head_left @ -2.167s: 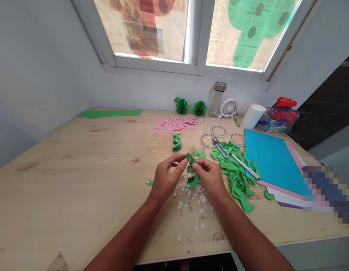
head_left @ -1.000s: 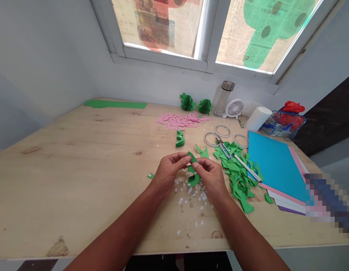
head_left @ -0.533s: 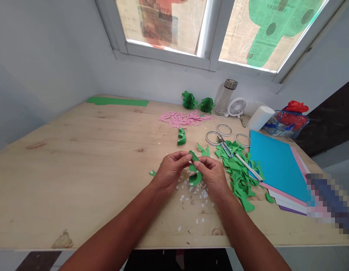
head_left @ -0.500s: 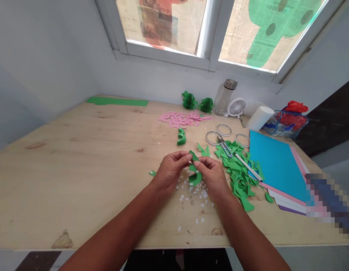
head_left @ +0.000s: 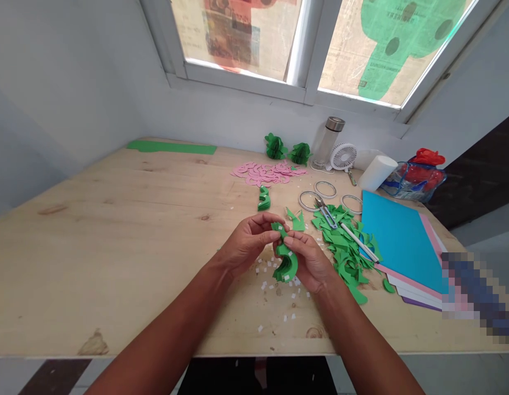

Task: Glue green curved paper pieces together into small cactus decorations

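A: State the grip.
B: The left hand (head_left: 250,242) is pinching the upper end of the green paper stack (head_left: 293,266). The right hand (head_left: 311,259) is gripping its middle, apparently keeping the layers aligned over the tabletop (head_left: 134,247).
A: Surroundings?
B: Small white squares (head_left: 260,328) are lying below. Green scraps (head_left: 345,253) are crowding the right hand's outer side, and a white pen (head_left: 359,242) is resting across them.

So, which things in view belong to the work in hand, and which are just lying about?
Likely part of the work:
green paper stack, held by the left hand and right hand
white bits scattered near the hands
second green stack, just beyond

Apparently just lying about:
fan
bottle
white roll
clear bag
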